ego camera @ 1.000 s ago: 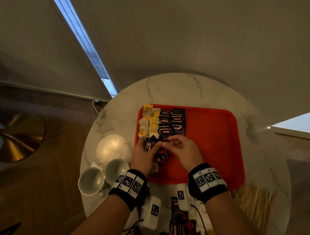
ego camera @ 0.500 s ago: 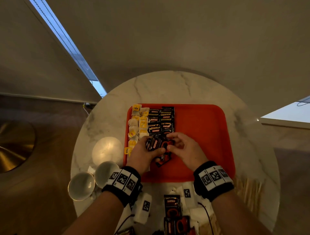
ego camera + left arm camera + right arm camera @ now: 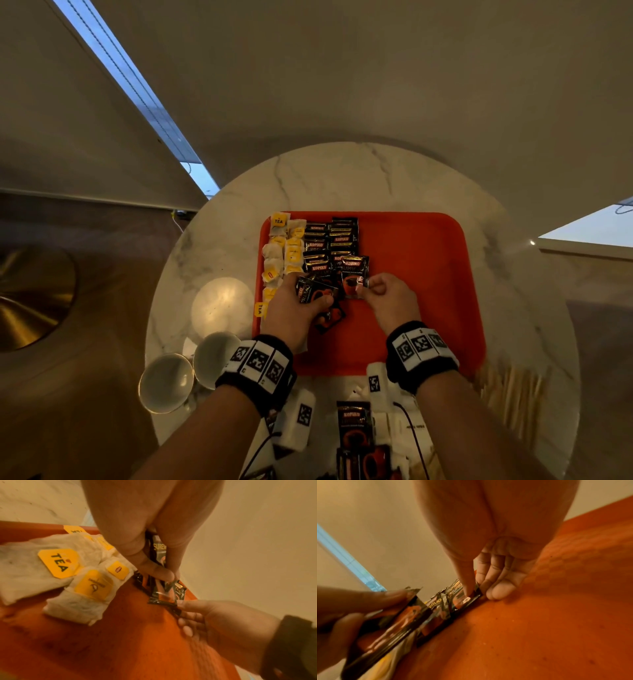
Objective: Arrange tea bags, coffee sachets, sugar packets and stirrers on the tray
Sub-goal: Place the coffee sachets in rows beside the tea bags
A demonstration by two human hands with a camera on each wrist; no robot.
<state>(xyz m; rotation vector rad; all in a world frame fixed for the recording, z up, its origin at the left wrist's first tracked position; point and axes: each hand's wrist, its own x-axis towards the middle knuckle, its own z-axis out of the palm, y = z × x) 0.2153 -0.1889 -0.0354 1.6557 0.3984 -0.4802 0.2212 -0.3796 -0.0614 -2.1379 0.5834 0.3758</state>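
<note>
A red tray [image 3: 418, 274] lies on the round marble table [image 3: 342, 178]. Tea bags [image 3: 277, 253] with yellow tags fill a column along its left side, and black coffee sachets [image 3: 329, 240] lie in two columns beside them. My left hand [image 3: 310, 296] grips a small stack of coffee sachets [image 3: 159, 555] just above the tray. My right hand [image 3: 363, 286] pinches a single coffee sachet [image 3: 354, 274] by its near edge at the near end of the right column, low over the tray [image 3: 539, 615].
Two white cups [image 3: 168, 380] and a saucer [image 3: 222, 305] stand left of the tray. Wooden stirrers [image 3: 513, 387] lie at the near right. More coffee sachets [image 3: 354, 428] and white packets [image 3: 411, 428] sit at the table's near edge. The tray's right half is bare.
My right hand has drawn one sachet out of the stack in my left hand and carried it up to the near end of the right column. The left hand keeps the stack.
</note>
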